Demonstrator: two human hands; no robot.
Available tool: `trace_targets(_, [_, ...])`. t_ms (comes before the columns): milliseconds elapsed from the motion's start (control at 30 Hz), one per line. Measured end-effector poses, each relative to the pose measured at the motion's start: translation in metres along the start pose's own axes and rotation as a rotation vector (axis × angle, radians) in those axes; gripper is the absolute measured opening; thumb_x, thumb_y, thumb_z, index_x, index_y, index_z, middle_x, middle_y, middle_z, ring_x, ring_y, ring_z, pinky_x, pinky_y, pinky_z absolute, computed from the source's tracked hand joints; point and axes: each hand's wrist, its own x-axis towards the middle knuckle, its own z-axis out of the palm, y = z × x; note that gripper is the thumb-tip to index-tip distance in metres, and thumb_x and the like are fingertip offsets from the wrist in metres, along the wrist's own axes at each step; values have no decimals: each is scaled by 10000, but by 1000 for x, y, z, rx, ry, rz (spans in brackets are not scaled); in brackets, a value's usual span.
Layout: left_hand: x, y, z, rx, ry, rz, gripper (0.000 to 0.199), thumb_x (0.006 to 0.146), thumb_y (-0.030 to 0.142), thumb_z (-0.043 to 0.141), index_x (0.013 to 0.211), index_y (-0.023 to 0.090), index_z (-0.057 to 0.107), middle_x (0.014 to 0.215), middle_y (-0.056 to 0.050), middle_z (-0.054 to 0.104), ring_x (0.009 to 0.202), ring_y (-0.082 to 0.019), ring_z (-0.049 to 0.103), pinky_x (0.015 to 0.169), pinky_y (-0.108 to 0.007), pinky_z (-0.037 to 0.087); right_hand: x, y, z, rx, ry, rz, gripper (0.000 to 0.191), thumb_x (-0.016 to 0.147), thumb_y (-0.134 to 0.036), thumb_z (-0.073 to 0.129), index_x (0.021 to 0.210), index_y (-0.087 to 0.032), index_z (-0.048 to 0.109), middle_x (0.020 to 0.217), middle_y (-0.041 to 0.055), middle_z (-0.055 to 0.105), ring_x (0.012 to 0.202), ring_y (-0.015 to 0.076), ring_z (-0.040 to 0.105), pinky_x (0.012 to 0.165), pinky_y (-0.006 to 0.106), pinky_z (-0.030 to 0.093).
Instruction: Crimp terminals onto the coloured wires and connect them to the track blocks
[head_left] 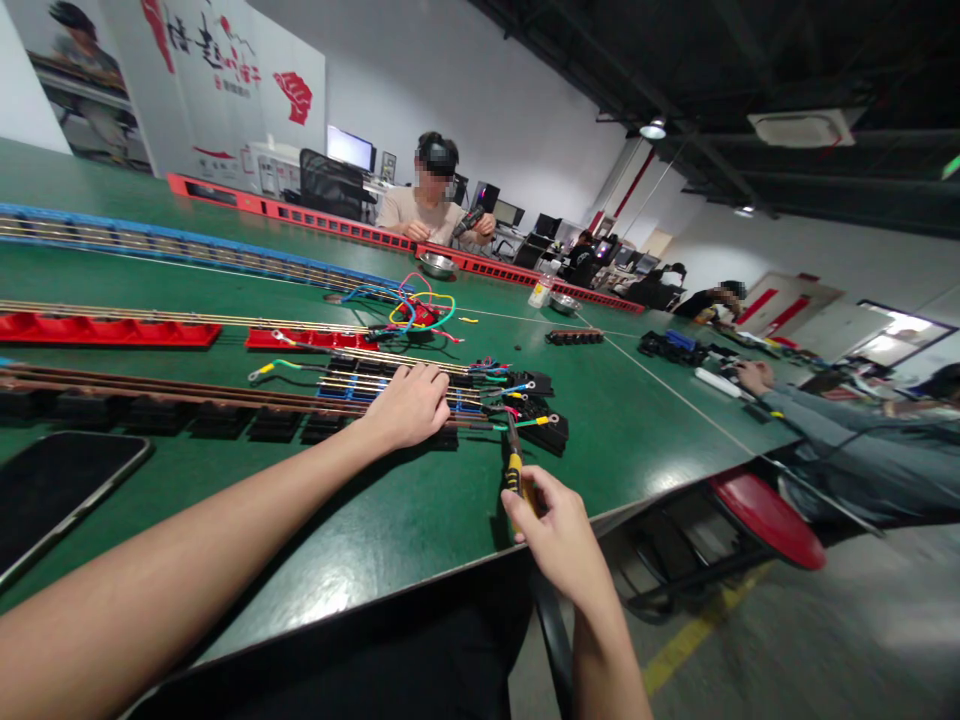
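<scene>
My left hand (411,405) lies across the right end of a long assembly of black holders with thin brown rods (225,390), its fingers curled over the rods. Blue blocks (337,385) show beside it. In my right hand (559,520) is a pair of pliers (514,472) with yellow and black handles, fingers closed round them. The plier jaws point up at the wire ends next to a black end piece (547,432); whether they grip a wire is too small to tell. A green wire with a yellow sleeve and ring terminal (553,419) sticks out there.
Red holders (307,338) and a blue rail assembly (187,240) lie behind, with looped coloured wires (431,312). A phone (67,490) is at left. Metal bowls (437,264) stand farther back. A co-worker (431,200) sits opposite; another person's sleeve (862,450) is at right, near a red stool (769,515).
</scene>
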Motion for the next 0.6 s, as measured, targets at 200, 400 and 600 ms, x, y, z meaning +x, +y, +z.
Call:
trace_targets(200, [0, 0, -1, -3, -2, -3, 185, 904, 236, 424, 918, 160, 591, 1032, -137, 610, 963, -276, 549, 860, -426, 404, 3, 5, 0, 353, -80, 147, 361, 840, -531, 597, 890, -173, 585, 681, 5, 592, 531, 133, 566, 496, 263, 502])
trace_targets(400, [0, 0, -2, 13, -10, 4, 191, 906, 241, 421, 922, 158, 593, 1051, -139, 609, 983, -277, 548, 861, -423, 402, 8, 11, -5, 649, -104, 219, 385, 804, -512, 651, 919, -144, 641, 768, 60, 656, 634, 164, 640, 533, 286, 564])
trace_targets(600, [0, 0, 0, 20, -1, 8, 183, 910, 243, 423, 921, 159, 585, 1059, -134, 612, 976, -271, 552, 858, -418, 404, 10, 12, -10, 777, -87, 241, 379, 760, -484, 688, 908, -135, 704, 1030, 120, 686, 724, 201, 683, 558, 336, 597])
